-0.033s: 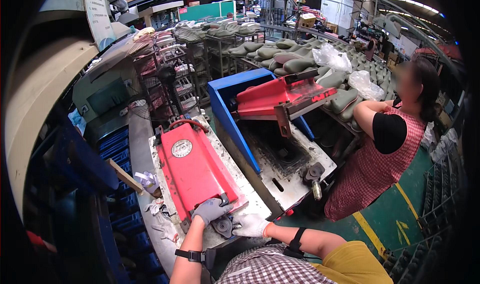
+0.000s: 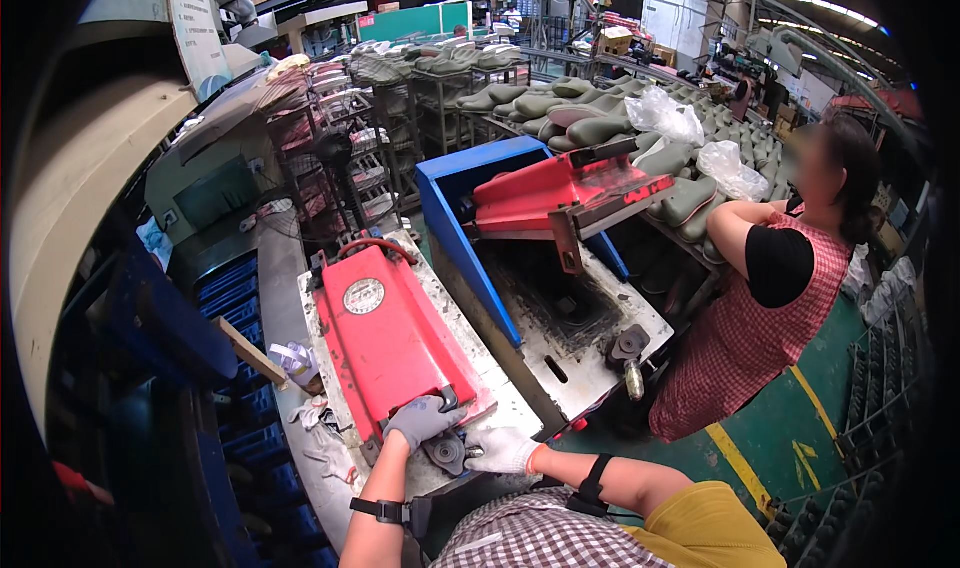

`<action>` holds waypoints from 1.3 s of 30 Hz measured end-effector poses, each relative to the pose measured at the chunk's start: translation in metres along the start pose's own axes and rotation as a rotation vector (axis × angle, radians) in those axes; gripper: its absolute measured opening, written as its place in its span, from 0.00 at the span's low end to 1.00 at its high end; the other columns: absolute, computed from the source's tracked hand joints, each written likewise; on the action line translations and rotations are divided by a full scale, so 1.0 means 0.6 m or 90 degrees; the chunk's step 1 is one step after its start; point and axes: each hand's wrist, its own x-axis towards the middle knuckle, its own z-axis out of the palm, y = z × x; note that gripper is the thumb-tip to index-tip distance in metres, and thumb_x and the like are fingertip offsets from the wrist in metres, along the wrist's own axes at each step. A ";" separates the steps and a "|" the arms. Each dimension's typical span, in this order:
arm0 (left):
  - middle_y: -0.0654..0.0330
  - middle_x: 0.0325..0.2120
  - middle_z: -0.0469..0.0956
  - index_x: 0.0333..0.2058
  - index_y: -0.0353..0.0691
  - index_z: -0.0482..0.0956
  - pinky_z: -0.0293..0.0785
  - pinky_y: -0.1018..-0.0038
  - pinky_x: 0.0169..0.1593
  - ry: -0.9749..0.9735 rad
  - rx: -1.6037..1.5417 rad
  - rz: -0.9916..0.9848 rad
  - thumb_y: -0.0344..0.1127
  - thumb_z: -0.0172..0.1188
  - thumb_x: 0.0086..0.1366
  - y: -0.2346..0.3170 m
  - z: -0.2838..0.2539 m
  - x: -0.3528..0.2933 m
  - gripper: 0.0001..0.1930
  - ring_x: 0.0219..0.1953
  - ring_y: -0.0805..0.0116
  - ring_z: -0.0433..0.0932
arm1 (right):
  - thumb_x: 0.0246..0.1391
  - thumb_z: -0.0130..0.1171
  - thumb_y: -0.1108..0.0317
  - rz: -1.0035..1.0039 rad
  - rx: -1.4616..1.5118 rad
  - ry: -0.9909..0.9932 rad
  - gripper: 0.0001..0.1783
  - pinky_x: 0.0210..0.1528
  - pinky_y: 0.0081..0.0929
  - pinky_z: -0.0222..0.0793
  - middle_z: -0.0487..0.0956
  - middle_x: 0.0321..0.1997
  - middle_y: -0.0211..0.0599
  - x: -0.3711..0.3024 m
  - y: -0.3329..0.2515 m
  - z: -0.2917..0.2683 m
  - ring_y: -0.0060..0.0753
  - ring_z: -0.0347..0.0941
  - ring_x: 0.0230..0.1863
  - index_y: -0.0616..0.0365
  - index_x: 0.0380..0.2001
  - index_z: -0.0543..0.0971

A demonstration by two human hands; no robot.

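My left hand (image 2: 424, 421), in a grey glove, is closed over the dark handle (image 2: 449, 398) at the near end of a lowered red metal cover (image 2: 395, 333). Part of that handle is hidden under the fingers. Just right of it, my right hand (image 2: 505, 452), in a white glove, is closed round a small metal lever (image 2: 473, 453). This lever sticks out from a round dark clamp (image 2: 445, 452) on the worn white machine top (image 2: 510, 415).
To the right, a second red cover (image 2: 530, 200) stands raised in a blue frame (image 2: 468, 253), with a similar clamp (image 2: 629, 344). A co-worker in a checked apron (image 2: 755, 328) stands there with folded arms. Green boots (image 2: 590, 118) pile up behind. A purple-white bottle (image 2: 294, 361) stands left.
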 end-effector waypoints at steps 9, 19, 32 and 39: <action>0.55 0.27 0.85 0.33 0.34 0.86 0.76 0.66 0.39 -0.001 -0.004 0.007 0.64 0.62 0.65 0.000 0.000 0.010 0.31 0.31 0.63 0.84 | 0.55 0.63 0.46 0.008 0.001 0.006 0.27 0.51 0.47 0.76 0.84 0.42 0.53 0.005 0.011 0.001 0.57 0.82 0.45 0.54 0.49 0.82; 0.47 0.33 0.86 0.35 0.33 0.86 0.76 0.60 0.47 -0.022 0.045 -0.013 0.71 0.57 0.64 0.038 -0.021 -0.011 0.37 0.39 0.53 0.85 | 0.55 0.62 0.48 -0.006 -0.004 0.033 0.25 0.51 0.48 0.76 0.84 0.41 0.53 0.001 0.013 0.007 0.57 0.82 0.45 0.53 0.48 0.81; 0.43 0.59 0.75 0.61 0.34 0.75 0.65 0.54 0.68 0.611 -0.024 -0.191 0.38 0.65 0.63 -0.152 0.216 -0.330 0.29 0.63 0.44 0.71 | 0.50 0.70 0.66 -0.031 0.100 0.060 0.17 0.53 0.35 0.75 0.86 0.41 0.45 0.016 0.012 0.008 0.38 0.82 0.45 0.62 0.43 0.85; 0.34 0.71 0.58 0.71 0.34 0.60 0.63 0.55 0.72 0.969 -0.490 -1.436 0.74 0.60 0.61 -0.368 0.460 -0.747 0.54 0.70 0.38 0.64 | 0.52 0.68 0.72 0.089 0.092 0.016 0.12 0.42 0.24 0.70 0.79 0.32 0.31 0.025 0.018 0.027 0.20 0.69 0.34 0.64 0.40 0.81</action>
